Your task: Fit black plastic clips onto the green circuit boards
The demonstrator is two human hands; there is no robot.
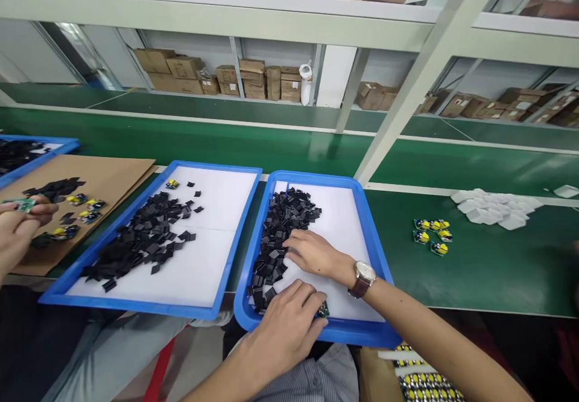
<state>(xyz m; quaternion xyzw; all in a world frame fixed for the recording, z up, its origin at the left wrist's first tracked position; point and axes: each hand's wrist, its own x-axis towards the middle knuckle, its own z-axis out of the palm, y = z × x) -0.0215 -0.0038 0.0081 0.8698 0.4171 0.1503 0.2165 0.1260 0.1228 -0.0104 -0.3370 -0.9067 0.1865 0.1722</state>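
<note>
My left hand [289,320] is closed over the near rim of a blue tray [362,331], and a small green circuit board [322,311] is pinched at its fingertips. My right hand [314,252], with a wristwatch [363,276] on the wrist, lies inside the same tray. Its fingers are stretched out and their tips rest on a pile of small black square pieces [283,221]. The pile covers the left side of the tray's white liner.
A second blue tray [136,302] with more black pieces [145,236] sits to the left. Another person's hands [18,227] hold a green board over a cardboard sheet [113,172]. On the green belt to the right lie yellow-topped boards [432,236] and white pieces [493,209]. A shelf post [407,106] rises behind.
</note>
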